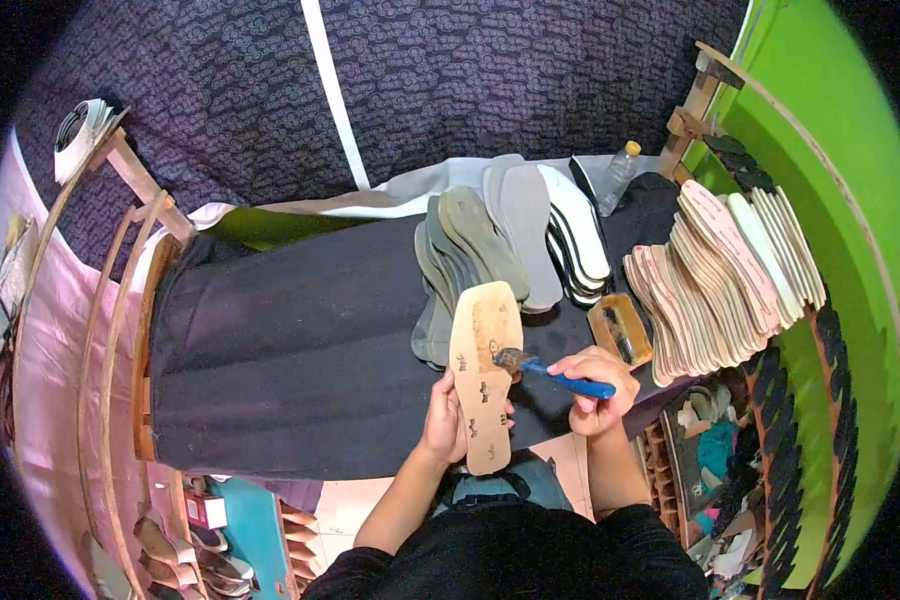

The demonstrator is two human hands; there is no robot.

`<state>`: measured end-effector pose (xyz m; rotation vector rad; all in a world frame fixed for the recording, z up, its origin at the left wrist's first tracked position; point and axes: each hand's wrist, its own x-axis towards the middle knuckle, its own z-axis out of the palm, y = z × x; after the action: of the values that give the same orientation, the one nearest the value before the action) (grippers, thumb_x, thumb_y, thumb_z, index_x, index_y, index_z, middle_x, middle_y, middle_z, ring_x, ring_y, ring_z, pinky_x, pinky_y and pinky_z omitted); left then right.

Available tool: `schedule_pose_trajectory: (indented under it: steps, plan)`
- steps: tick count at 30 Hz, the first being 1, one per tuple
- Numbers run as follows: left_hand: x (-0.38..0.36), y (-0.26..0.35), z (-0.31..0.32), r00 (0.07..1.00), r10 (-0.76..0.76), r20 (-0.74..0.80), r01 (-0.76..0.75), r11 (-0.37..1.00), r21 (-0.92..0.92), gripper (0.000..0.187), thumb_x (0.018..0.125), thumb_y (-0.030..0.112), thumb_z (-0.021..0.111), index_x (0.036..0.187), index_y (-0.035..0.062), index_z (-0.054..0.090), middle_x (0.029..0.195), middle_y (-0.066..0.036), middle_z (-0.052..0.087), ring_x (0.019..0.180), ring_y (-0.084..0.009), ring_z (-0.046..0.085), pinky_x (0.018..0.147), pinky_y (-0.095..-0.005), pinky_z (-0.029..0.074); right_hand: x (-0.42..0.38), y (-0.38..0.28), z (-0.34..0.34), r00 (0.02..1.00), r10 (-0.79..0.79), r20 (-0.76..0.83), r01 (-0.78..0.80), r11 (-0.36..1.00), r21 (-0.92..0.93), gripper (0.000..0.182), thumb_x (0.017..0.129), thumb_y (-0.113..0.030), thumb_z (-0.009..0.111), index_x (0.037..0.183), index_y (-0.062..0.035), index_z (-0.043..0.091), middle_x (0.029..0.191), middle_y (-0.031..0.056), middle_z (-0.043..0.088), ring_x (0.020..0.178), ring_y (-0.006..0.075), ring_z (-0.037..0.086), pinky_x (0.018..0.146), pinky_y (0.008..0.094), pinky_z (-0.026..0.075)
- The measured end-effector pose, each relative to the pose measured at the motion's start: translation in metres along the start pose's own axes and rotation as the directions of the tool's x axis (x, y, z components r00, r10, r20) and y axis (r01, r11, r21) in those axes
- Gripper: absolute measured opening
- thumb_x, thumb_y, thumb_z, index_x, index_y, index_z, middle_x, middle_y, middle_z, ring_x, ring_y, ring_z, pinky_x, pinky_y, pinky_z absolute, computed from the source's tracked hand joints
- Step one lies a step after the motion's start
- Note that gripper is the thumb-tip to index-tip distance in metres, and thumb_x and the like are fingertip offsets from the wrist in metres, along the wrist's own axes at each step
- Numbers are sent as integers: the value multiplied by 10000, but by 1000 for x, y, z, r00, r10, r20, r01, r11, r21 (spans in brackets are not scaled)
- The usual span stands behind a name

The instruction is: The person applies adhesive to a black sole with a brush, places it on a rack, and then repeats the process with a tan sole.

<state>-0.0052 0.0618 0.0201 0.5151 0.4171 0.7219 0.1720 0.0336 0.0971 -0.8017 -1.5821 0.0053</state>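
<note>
My left hand (444, 425) grips a tan insole board (487, 430) by its left edge, with fingertips showing at the far edge. Dark printed marks dot the board, and a darker brownish patch covers part of its upper half. In my right hand (604, 388) is a brush with a blue handle (580, 384). Its bristles (510, 360) touch the board near the middle. Just beyond my right hand stands an open tan container (621, 330), dark inside. Grey-green soles (480, 240) lie in a fanned stack behind the board.
Light grey soles (518, 225) and white soles (575, 230) lie at the back of the dark-covered table (290, 350). A bottle with a yellow cap (619, 178) stands behind them. Many pinkish insole boards (705, 290) lean in a row on the right. Wooden rails (155, 330) edge the left side.
</note>
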Motion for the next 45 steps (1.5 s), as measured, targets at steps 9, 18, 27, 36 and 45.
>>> schedule_pose_trajectory:
  steps: [9,18,27,36,45]
  plan:
    - [1,1,4,999,15,34,-14,1000,-16,596,889,491,188,1270,66,360,1177,-154,515,810,-208,576,697,-368,509,4,5,14,994,-100,52,99,995,29,277,863,-250,524,817,23,542,754,163,625,647,264,613,557,331,476]
    - [2,1,-2,999,-6,-53,3,999,-43,568,898,475,192,1226,67,412,1104,-133,553,890,-228,581,724,-376,500,13,0,25,976,-165,140,151,983,108,236,813,-230,547,782,2,573,734,145,641,554,251,599,508,309,470]
    - [6,11,7,988,127,-85,-133,989,-65,561,909,427,151,1270,69,388,1179,-121,523,830,-201,548,781,-368,445,6,-6,29,973,-202,113,189,975,112,181,776,-176,555,811,0,577,746,134,648,545,230,592,503,286,466]
    - [9,13,3,970,243,1,-238,953,-190,598,895,467,181,1305,60,336,1223,-185,474,865,-258,568,733,-428,492,-6,-17,26,986,-118,114,99,983,153,118,691,-107,616,770,-20,601,814,114,652,607,224,611,530,298,485]
    - [6,19,6,969,246,20,-237,950,-203,595,888,470,171,1295,74,350,1180,-160,502,818,-230,564,698,-414,508,-23,-15,18,936,-193,295,91,941,326,182,786,-177,570,813,3,581,801,154,649,572,228,592,502,295,477]
